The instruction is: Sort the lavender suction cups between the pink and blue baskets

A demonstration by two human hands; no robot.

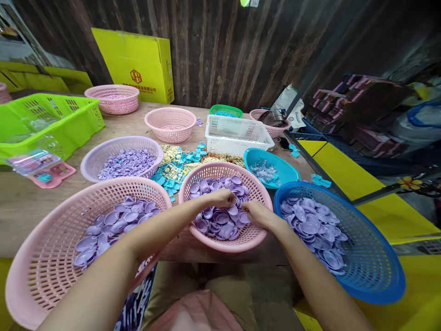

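Observation:
Both hands are over the pink round basket (262, 230) at the table's front edge, which holds a heap of glossy purple oval plastic pieces (220, 216) like shallow dishes. My left hand (223, 197) is closed, its fingers curled down over the heap. A little lower and to the right, my right hand (257, 214) is closed too, its fingertips at the pieces near the basket's right side. Whatever either hand pinches is hidden by the fingers. The two hands are close but apart.
Similar purple pieces fill part of a large pink basket (44, 234) on the left and a blue basket (372, 271) on the right. Behind stand a lilac basket (90, 158), a teal bowl (289, 172), a white crate (225, 146) and a green crate (76, 131). Small turquoise parts (168, 181) lie loose.

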